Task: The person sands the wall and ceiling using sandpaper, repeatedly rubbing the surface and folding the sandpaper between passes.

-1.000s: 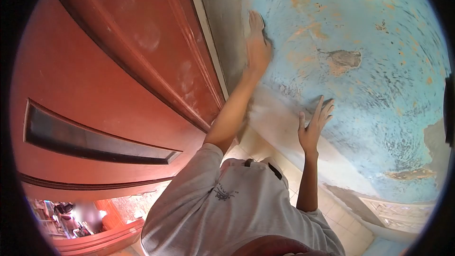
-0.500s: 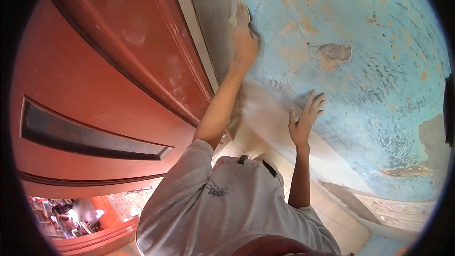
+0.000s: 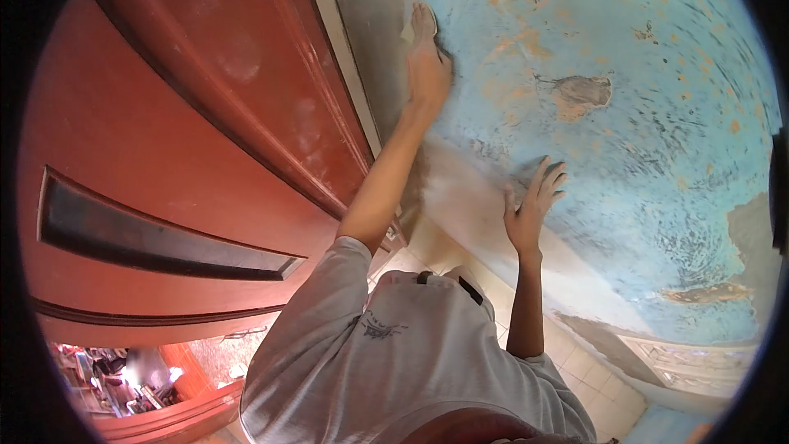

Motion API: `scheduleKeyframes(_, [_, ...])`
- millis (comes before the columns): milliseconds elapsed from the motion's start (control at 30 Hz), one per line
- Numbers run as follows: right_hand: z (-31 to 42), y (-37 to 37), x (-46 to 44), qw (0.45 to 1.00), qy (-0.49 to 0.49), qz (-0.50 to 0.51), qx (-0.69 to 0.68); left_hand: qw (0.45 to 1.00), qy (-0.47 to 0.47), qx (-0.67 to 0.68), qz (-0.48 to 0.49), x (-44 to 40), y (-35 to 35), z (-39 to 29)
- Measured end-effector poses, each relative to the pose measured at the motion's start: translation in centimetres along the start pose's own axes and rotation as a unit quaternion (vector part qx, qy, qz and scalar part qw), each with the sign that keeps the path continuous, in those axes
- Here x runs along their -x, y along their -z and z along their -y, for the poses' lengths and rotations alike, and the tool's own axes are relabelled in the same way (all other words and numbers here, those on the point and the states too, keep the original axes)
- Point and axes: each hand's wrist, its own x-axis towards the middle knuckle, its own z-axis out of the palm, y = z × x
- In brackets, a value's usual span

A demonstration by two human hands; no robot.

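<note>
My left hand (image 3: 428,66) is pressed against the wall near its corner, fingers together over a thin pale flat piece (image 3: 408,30) whose edges show beside the fingers. What the piece is made of cannot be told. Lower and to the right, my right hand (image 3: 530,210) leans on the blue wall (image 3: 641,49) with its fingers spread, holding nothing. The blue paint is worn, with orange spots and dark scuffs. A rough grey hole (image 3: 585,91) lies between and to the right of the hands.
A red door (image 3: 164,140) with a narrow dark glass panel (image 3: 156,226) fills the left side. Beyond it, cluttered items (image 3: 123,378) show at the lower left. Tiled floor (image 3: 588,374) lies below the wall, and a white patterned vent block (image 3: 682,366) is at lower right.
The view has shifted slightly, so the wall and both hands appear a little further left. My left hand has moved slightly along the wall; my right hand stays against it.
</note>
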Motion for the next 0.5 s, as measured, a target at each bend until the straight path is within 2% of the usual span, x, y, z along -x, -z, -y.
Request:
scheduleKeyframes(167, [0.0,0.1,-0.2,1.000,-0.007,0.003,0.001,1.000,-0.009,0.001,0.006,0.4,-0.5,1.0])
scheduleKeyframes(367, [0.1,-0.1,0.1,1.000,-0.005,-0.004,0.016,1.000,0.012,0.003,0.018,0.9,0.1,0.3])
scheduleKeyframes(433, [0.2,-0.2,-0.1,1.000,-0.015,-0.005,0.016,0.998,0.043,0.043,0.035,1.1,0.2,0.3])
scheduleKeyframes(500, [0.2,-0.1,0.0,1.000,-0.006,-0.005,0.019,0.999,0.026,0.024,0.019,0.2,-0.1,0.4])
